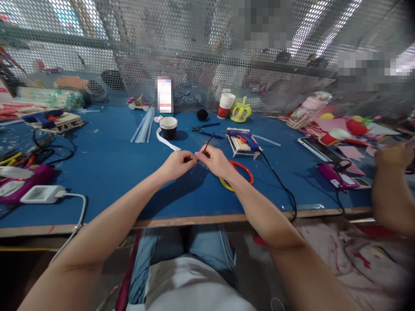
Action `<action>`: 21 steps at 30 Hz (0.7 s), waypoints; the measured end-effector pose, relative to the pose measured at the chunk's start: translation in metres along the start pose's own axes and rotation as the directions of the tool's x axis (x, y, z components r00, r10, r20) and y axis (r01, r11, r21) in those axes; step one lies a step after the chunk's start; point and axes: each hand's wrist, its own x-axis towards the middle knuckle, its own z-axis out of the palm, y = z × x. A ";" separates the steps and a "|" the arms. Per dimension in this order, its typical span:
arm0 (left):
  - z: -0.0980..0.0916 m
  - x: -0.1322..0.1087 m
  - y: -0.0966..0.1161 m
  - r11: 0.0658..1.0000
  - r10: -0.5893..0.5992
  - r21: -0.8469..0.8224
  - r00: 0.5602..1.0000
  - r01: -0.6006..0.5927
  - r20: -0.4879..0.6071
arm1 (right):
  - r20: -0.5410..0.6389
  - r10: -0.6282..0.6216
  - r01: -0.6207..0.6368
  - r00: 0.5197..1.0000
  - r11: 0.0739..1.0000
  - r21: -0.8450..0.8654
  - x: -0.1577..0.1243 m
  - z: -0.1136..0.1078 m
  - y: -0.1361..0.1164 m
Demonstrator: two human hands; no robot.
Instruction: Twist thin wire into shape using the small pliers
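My left hand and my right hand meet fingertip to fingertip above the blue table. A thin black strip sticks up from between the pinched fingers of my right hand; its exact kind is too small to tell. The left thumb and forefinger are closed too, but what lies between them is hidden. Under my right wrist lie a red ring and a yellow ring. Just beyond the hands are dark-handled pliers and a black cup, with a white ribbon beside it.
To the right, a blue glue gun rests on a wooden stick rack, its cord running to the table edge. Clear glue sticks, a phone and paper cups stand farther back. A co-worker's arm is at far right.
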 end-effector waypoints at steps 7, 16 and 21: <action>0.001 -0.001 0.004 0.969 0.089 0.237 0.994 -0.072 -0.059 | -0.058 -0.033 0.024 0.998 0.989 -0.149 0.001 0.003 0.001; 0.006 -0.001 -0.001 0.997 0.011 0.074 0.997 -0.005 -0.079 | -0.086 -0.021 0.008 0.996 0.989 -0.150 -0.001 0.004 -0.001; 0.005 -0.001 0.004 0.976 -0.087 -0.199 0.995 0.093 0.037 | 0.155 0.023 -0.057 0.988 0.975 0.216 0.000 -0.001 -0.001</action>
